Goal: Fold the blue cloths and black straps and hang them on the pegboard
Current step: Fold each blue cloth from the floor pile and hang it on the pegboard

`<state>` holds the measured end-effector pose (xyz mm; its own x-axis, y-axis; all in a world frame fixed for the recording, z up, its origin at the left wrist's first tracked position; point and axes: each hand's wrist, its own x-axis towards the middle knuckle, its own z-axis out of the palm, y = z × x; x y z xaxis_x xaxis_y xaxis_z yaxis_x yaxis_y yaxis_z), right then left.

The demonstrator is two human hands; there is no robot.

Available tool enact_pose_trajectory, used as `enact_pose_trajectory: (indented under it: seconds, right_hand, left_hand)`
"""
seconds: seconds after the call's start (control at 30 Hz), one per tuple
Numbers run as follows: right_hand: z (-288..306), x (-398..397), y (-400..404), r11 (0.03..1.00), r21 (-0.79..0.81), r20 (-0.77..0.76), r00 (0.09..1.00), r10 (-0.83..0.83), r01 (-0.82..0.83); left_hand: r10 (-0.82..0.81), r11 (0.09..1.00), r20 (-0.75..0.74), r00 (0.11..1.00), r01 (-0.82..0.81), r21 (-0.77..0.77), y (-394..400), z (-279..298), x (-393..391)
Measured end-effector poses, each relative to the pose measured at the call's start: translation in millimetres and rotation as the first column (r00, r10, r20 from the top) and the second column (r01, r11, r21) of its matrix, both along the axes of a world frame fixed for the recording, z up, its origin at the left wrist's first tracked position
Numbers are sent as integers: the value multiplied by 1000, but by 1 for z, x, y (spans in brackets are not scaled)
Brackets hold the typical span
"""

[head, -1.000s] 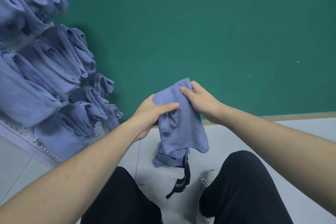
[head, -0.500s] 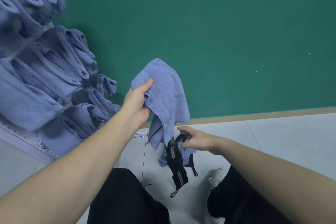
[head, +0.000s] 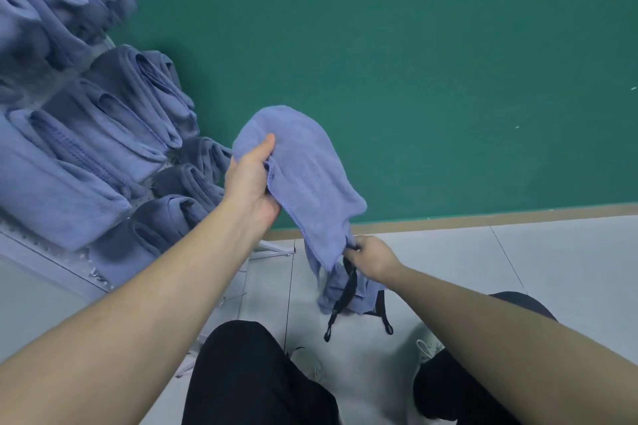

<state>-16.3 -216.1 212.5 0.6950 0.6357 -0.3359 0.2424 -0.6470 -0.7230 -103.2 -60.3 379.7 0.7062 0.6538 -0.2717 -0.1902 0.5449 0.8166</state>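
Since the earlier frame, my right hand (head: 371,257) had closed on the strap (head: 348,290) at the cloth's lower edge, where before it only reached for it. My left hand (head: 253,179) gripped the cloth (head: 310,183) at centre, thumb on top, fingers hidden in the fold. The right pinched the strap at 5 o'clock from the left hand; the strap's loose ends dangled toward 6 o'clock. Hung cloths (head: 103,148) filled the pegboard (head: 51,252) at 9 o'clock. To do this step well, I judged: gather the strap upward into the fold, keep the left grip firm so the layers stayed aligned, then carry toward 9 o'clock.
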Motion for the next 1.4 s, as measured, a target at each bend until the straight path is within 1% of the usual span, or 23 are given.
enact_pose_trajectory:
  seconds: [0.13,0.2,0.23,0.27,0.33,0.4,0.47,0.57,0.63,0.7,0.77,0.83,0.9,0.97,1.07,1.13,1.2,1.23,1.3,1.37,1.4]
  right_hand:
    - [-10,17,0,998,-17,-55,997,-56,55]
    - [-6,19,1,993,67,-72,994,-88,93]
    - [-1,19,2,976,154,-122,983,-134,152]
    - [7,18,3,940,247,-200,962,-187,235]
    - [27,17,5,836,391,-326,907,-265,385]
    - [52,17,2,751,480,-408,874,-265,452]
    - [79,18,-3,736,537,-394,894,-212,412]
    - [113,21,-9,733,602,-338,932,-126,318]
    - [132,21,-9,742,613,-287,951,-111,272]
    - [144,21,-12,766,600,-224,967,-118,232]
    - [151,21,-16,786,575,-211,969,-127,228]
    - [157,18,-20,789,563,-278,955,-100,246]
    - [164,17,-23,780,566,-363,930,-53,265]
    - [170,16,-25,766,579,-418,908,-17,281]
    - [180,17,-28,751,592,-445,896,2,293]
    - [186,17,-29,779,567,-457,889,26,268]
    - [192,17,-30,798,555,-492,866,89,233]
    - [194,18,-30,791,565,-496,862,101,232]
    - [197,19,-29,759,592,-482,874,61,273]
    - [201,18,-30,730,609,-487,873,34,312]
    - [204,17,-31,724,614,-505,861,53,316]
  left_hand:
    - [9,997,42,999,-13,77,8,11,-1]
    - [19,996,58,998,-24,86,12,20,0]
    - [12,996,44,999,-16,93,11,21,1]
    - [2,994,16,1000,-3,110,9,22,1]
    - [-11,982,-67,998,24,185,2,18,1]
    - [-42,960,-124,991,75,271,-3,11,0]
    - [-85,931,-164,983,136,338,-7,4,-3]
    - [-120,857,-233,965,219,467,-11,-3,-7]
    - [-127,811,-255,959,248,529,-13,-5,-9]
    - [-130,790,-267,955,262,554,-15,-5,-11]
    - [-132,774,-269,954,269,573,-18,-5,-14]
    - [-124,749,-283,951,277,602,-21,-3,-17]
    - [-114,710,-306,945,292,641,-25,-2,-20]
    - [-102,689,-321,942,299,660,-28,0,-23]
    - [-104,671,-337,936,316,671,-29,4,-27]
    - [-117,655,-340,933,330,680,-30,7,-30]
    - [-130,636,-336,933,339,693,-29,9,-31]
    - [-134,631,-339,931,344,696,-30,10,-31]
    - [-141,639,-338,930,346,686,-32,11,-34]
    - [-169,689,-315,934,340,640,-34,7,-37]
    - [-185,720,-302,935,338,606,-35,2,-38]
